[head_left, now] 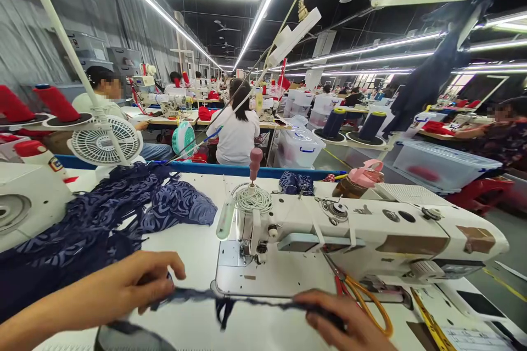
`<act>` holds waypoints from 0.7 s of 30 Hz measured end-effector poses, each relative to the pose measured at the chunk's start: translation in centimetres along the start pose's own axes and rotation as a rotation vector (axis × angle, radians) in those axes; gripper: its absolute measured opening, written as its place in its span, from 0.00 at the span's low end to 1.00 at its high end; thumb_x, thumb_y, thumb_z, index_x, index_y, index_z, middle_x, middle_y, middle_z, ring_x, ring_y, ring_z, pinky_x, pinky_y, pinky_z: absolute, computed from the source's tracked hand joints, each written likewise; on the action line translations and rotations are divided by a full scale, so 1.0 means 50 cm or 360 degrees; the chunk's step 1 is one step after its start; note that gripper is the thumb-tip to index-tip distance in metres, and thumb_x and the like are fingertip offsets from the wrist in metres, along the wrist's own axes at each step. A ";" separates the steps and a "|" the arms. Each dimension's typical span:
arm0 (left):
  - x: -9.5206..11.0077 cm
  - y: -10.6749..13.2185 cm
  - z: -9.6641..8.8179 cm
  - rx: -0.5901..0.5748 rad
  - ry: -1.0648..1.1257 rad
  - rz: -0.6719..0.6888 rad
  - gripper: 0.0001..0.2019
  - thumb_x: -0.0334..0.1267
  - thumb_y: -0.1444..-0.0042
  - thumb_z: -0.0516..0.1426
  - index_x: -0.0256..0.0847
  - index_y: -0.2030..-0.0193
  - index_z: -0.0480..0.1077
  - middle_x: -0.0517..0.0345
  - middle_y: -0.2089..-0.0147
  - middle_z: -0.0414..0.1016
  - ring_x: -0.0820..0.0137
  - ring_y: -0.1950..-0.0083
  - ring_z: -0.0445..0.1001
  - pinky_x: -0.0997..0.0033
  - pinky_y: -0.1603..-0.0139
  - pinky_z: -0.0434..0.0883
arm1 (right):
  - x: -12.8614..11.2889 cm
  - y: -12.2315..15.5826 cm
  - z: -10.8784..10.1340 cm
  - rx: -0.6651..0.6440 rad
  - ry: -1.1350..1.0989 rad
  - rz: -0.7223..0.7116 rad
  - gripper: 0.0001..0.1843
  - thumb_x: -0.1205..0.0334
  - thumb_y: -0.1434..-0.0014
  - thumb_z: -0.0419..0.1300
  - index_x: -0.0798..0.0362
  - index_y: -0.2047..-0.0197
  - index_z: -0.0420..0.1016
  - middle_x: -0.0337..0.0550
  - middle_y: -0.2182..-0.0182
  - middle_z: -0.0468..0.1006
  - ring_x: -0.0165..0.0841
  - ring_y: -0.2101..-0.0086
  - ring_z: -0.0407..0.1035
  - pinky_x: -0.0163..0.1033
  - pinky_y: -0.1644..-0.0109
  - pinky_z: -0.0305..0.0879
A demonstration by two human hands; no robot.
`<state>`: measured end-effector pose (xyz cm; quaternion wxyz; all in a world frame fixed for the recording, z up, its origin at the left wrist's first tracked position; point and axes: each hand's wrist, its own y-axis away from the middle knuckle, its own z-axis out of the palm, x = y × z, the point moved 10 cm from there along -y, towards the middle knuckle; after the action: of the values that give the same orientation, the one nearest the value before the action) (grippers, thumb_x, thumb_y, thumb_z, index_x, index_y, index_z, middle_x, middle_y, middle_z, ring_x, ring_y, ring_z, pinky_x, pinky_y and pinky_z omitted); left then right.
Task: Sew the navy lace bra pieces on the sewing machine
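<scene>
A narrow navy fabric strip [247, 300] stretches across the front of the white table, with a small dark loop hanging near its middle. My left hand [142, 281] closes on its left end, thumb and fingers curled around the cloth. Its right end runs into my right hand [341, 318], which is closed around it. Just beyond the strip stands a white sewing machine [362, 225], its needle area above the bed plate. To the left lies a heap of navy patterned fabric [102, 208]. Orange-handled scissors [366, 301] rest beside the machine, close to my right hand.
A yellow measuring tape [430, 321] lies at the right. A pink-lidded bottle [362, 178] and a white fan [106, 140] stand behind the work area. Another white machine [28, 208] borders the left. Co-workers sit at tables ahead, among plastic bins [300, 145].
</scene>
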<state>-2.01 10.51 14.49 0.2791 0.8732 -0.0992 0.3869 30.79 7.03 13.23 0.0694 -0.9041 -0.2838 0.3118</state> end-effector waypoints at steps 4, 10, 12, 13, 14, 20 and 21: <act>-0.007 -0.028 -0.023 0.0399 -0.0443 0.0230 0.18 0.53 0.34 0.46 0.52 0.57 0.75 0.63 0.73 0.72 0.69 0.71 0.68 0.75 0.69 0.63 | -0.005 -0.016 -0.093 0.0439 0.0736 -0.0360 0.25 0.70 0.32 0.49 0.45 0.35 0.69 0.47 0.63 0.82 0.36 0.66 0.76 0.39 0.61 0.73; -0.169 -0.081 0.135 0.0752 -0.1016 0.0435 0.14 0.38 0.37 0.50 0.53 0.49 0.73 0.56 0.54 0.81 0.61 0.57 0.80 0.68 0.62 0.74 | 0.026 0.055 0.084 0.0072 0.1177 -0.0660 0.29 0.70 0.37 0.52 0.50 0.33 0.66 0.50 0.46 0.78 0.42 0.49 0.74 0.45 0.49 0.72; -0.174 -0.058 0.150 0.1104 -0.1116 0.0592 0.17 0.41 0.35 0.51 0.53 0.40 0.69 0.53 0.49 0.80 0.59 0.51 0.79 0.64 0.54 0.76 | 0.028 0.069 0.110 0.0022 0.1057 -0.0587 0.29 0.61 0.35 0.56 0.49 0.31 0.62 0.50 0.39 0.72 0.44 0.43 0.70 0.46 0.44 0.70; -0.166 -0.046 0.158 0.1220 -0.1152 0.0678 0.18 0.42 0.34 0.51 0.52 0.38 0.67 0.53 0.48 0.79 0.59 0.49 0.79 0.63 0.51 0.76 | 0.024 0.068 0.114 0.0032 0.0960 -0.0538 0.31 0.57 0.34 0.57 0.48 0.30 0.60 0.49 0.38 0.70 0.44 0.41 0.68 0.46 0.42 0.69; -0.154 -0.039 0.166 0.1274 -0.1176 0.0759 0.18 0.42 0.33 0.52 0.51 0.38 0.67 0.53 0.47 0.79 0.60 0.49 0.79 0.64 0.49 0.76 | 0.018 0.063 0.117 0.0037 0.0864 -0.0504 0.32 0.55 0.34 0.57 0.48 0.29 0.58 0.49 0.37 0.69 0.43 0.40 0.67 0.47 0.40 0.67; -0.176 -0.071 0.076 0.1268 -0.1257 0.0622 0.18 0.44 0.36 0.51 0.53 0.43 0.73 0.57 0.44 0.79 0.57 0.44 0.77 0.60 0.44 0.75 | -0.025 0.030 0.184 -0.0057 0.0640 -0.0708 0.28 0.53 0.32 0.58 0.52 0.32 0.62 0.46 0.43 0.76 0.37 0.42 0.69 0.41 0.36 0.63; -0.196 -0.065 0.025 0.1397 -0.1254 0.0522 0.18 0.45 0.37 0.50 0.50 0.46 0.76 0.54 0.46 0.80 0.55 0.46 0.78 0.58 0.45 0.76 | -0.024 0.030 0.191 -0.0050 0.0644 -0.0720 0.28 0.53 0.32 0.58 0.52 0.33 0.63 0.46 0.43 0.77 0.37 0.42 0.69 0.41 0.36 0.63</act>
<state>-6.63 12.07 5.31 -0.2275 0.9575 -0.1595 0.0775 24.97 4.66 5.81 0.1783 -0.8627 -0.4631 0.0977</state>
